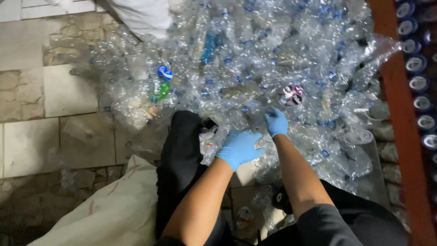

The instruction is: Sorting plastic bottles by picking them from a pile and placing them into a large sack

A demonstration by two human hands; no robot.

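A large heap of crushed clear plastic bottles (273, 59) with blue caps fills the floor ahead of me. Both my hands wear blue gloves. My left hand (240, 146) rests palm down on the near edge of the heap, fingers together, with a clear bottle under it. My right hand (276, 122) reaches a little farther in and its fingers curl around a clear bottle (255, 116) in the heap. A round pink and black label (291, 95) lies just beyond the right hand. A green bottle with a blue label (161, 86) lies at the heap's left side.
A white woven sack (114, 209) lies at the lower left beside my black-trousered leg (182, 155). Another white sack (143, 16) sits at the top. An orange rack post (403, 127) with stacked dark cans (421, 64) stands on the right. Tiled floor (32, 105) spreads left.
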